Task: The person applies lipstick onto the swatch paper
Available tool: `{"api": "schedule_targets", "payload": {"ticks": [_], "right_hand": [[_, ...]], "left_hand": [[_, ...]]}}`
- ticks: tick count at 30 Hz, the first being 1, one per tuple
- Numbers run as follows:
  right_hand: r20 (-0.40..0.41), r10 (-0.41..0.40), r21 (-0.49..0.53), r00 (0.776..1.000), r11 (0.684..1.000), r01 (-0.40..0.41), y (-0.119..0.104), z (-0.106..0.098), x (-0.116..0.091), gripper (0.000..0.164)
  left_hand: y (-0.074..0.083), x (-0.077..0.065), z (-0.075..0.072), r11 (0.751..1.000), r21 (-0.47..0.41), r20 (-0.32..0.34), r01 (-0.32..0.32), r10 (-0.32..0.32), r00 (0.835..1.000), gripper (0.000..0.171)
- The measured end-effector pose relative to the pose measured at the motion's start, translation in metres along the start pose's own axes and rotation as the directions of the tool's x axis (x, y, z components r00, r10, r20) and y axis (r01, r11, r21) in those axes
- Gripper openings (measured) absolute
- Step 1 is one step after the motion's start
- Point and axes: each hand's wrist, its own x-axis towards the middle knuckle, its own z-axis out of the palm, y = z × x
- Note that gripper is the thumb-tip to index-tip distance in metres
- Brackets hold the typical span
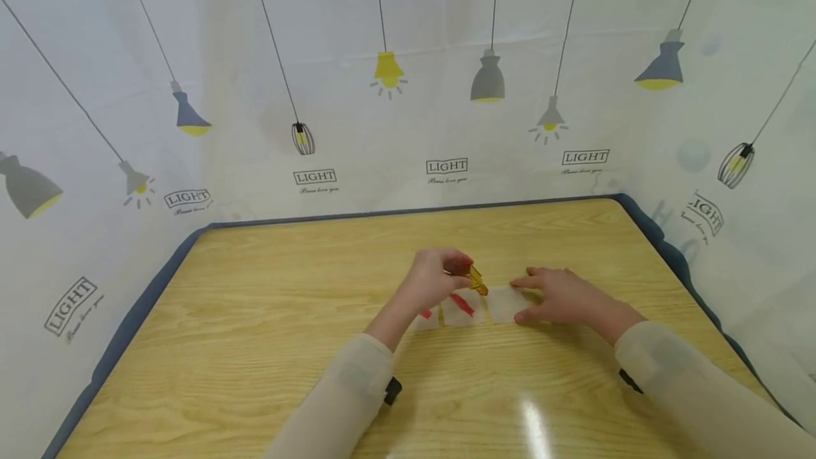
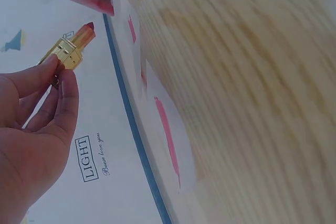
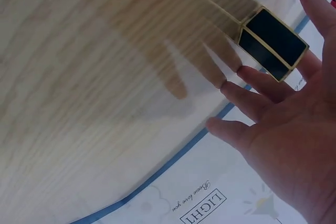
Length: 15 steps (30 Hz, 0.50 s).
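Note:
My left hand pinches a lipstick between thumb and fingertips. Its gold tube is tilted, and the reddish tip points toward the paper side in the left wrist view. Below it lies a row of small white paper squares. The middle square bears a red stroke, as does the left one, partly covered by my forearm. No mark shows on the right square. My right hand spreads its fingers with fingertips at that square. Under its palm stands a dark, gold-edged lipstick cap, hidden in the head view.
The glossy wood-grain table extends around the papers. A white cloth wall printed with hanging lamps rises along its back and sides, with a blue band at the bottom. Small dark devices sit under both wrists.

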Motion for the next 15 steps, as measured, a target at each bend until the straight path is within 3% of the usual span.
{"api": "schedule_targets", "payload": {"ticks": [15], "right_hand": [[0.016, 0.047, 0.051, 0.999, 0.998, -0.048, -0.003, 0.004, 0.004, 0.066]], "left_hand": [[0.006, 0.010, 0.019, 0.999, -0.003, 0.032, -0.037, 0.037, 0.999, 0.033]]}}
